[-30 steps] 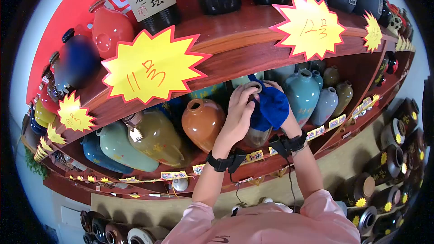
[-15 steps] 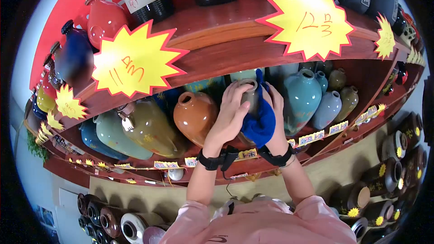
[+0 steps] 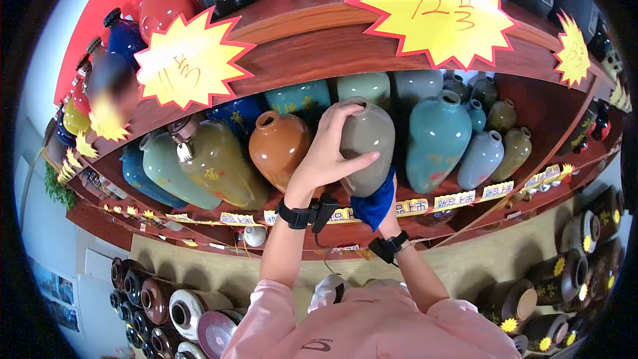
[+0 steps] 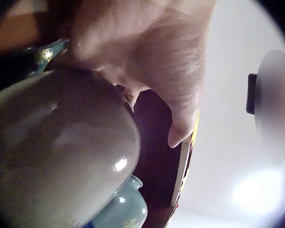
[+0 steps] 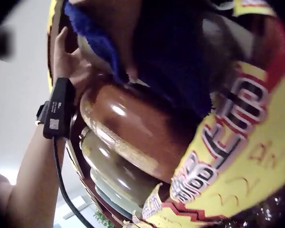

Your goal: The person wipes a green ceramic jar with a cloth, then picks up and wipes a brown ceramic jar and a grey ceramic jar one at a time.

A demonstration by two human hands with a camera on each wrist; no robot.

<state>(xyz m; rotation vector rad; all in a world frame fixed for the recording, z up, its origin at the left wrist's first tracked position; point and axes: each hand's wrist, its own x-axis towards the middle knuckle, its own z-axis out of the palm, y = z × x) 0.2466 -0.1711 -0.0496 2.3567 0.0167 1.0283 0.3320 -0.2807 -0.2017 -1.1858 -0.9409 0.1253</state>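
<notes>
A grey vase (image 3: 371, 139) stands tilted on the lower shelf. My left hand (image 3: 332, 149) grips its upper left side, fingers near the neck and thumb across the front. In the left wrist view the vase (image 4: 61, 147) lies beneath that hand (image 4: 147, 52). Low on the vase's right, my right hand (image 3: 388, 219) holds a blue cloth (image 3: 375, 205) against the base; its fingers are mostly hidden. The right wrist view shows part of this hand (image 5: 118, 28) over the cloth (image 5: 166, 61).
An orange vase (image 3: 280, 146) stands left of the grey one, a teal vase (image 3: 438, 139) right. Several more vases stand behind and beside them. Yellow labels (image 3: 454, 198) line the shelf edge; a large 12 sign (image 3: 442, 13) hangs above.
My right hand and the blue cloth have moved from the vase's neck down its right side to the base. My left hand has stayed near the neck, its thumb now across the front.
</notes>
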